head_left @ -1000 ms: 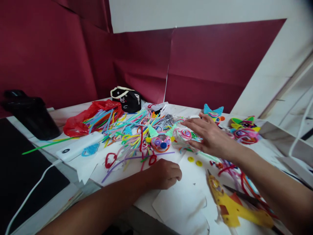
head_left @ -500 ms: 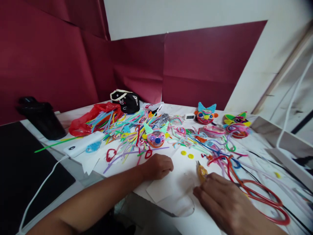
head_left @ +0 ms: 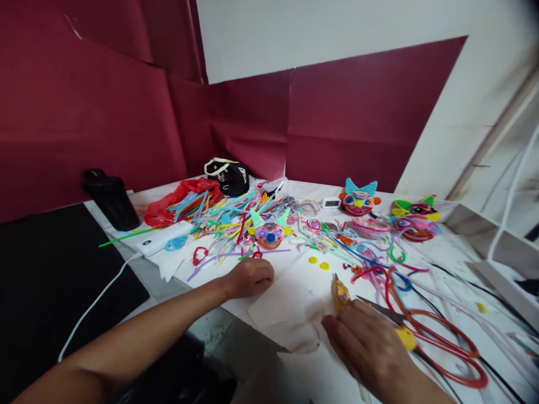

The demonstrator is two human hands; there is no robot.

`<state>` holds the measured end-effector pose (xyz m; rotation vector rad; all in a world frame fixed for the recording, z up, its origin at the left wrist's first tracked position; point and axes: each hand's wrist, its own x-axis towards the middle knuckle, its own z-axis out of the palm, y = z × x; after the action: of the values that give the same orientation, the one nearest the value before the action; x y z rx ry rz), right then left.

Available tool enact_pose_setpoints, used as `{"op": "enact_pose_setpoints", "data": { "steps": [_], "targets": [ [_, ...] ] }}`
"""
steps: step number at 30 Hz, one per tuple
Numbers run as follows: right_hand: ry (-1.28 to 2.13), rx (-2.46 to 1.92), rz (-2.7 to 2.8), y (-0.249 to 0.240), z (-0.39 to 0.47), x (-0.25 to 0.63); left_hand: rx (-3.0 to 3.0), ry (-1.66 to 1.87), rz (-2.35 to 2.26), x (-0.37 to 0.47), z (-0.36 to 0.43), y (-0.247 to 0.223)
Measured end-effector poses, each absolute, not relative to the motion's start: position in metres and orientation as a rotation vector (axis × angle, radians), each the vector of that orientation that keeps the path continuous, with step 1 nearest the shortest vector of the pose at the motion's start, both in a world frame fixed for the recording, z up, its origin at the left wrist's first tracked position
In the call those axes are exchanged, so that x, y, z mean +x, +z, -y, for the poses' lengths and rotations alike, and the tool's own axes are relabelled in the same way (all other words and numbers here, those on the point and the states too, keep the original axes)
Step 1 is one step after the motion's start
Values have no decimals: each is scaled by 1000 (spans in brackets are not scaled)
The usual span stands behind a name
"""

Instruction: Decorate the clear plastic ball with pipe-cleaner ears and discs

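My right hand [head_left: 370, 339] is wrapped round a yellow glue gun [head_left: 340, 295], its pointed metal nozzle aimed away over the white paper. Part of the gun is hidden by the fingers. On the table edge, my left hand [head_left: 249, 276] rests in a loose fist at the left of a white paper sheet [head_left: 286, 294]; whatever is inside the fingers is hidden. Two small yellow discs [head_left: 319, 263] lie between the hands, farther back. Behind my left hand sits a round animal face [head_left: 270, 235] with green ears and purple eyes.
Large red-handled scissors [head_left: 452, 342] lie right of my right hand. Pipe cleaners [head_left: 219, 216] are heaped across the back. More decorated faces, one blue-eared [head_left: 357, 199], stand back right. A black bottle [head_left: 113, 199] and a white power bank [head_left: 164, 238] with a cable are left.
The view has shifted, and things at the left appear farther right. My left fist has moved left across the paper. My right hand keeps the glue gun, and the scissors' blades now show beside it.
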<state>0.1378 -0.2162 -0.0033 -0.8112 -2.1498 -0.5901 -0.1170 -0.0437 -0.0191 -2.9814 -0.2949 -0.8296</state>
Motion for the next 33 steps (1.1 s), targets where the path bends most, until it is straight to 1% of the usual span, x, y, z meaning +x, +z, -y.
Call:
{"op": "enact_pose_setpoints", "data": {
  "steps": [10, 17, 22, 27, 33],
  "targets": [
    [-647, -790, 2138, -6, 217, 138, -2795, -715, 619, -158, 42, -12],
    [-532, -783, 2165, -7, 220, 135, -2705, -630, 789, -172, 39, -8],
    [-470, -787, 2181, -9, 220, 133, -2675, -670, 868, -168, 41, -7],
    [-422, -811, 2208, -13, 219, 132, -2646, -842, 875, -153, 40, -6],
    [-393, -851, 2237, -13, 220, 132, -2668, -710, 864, -138, 38, -8]
  ]
}}
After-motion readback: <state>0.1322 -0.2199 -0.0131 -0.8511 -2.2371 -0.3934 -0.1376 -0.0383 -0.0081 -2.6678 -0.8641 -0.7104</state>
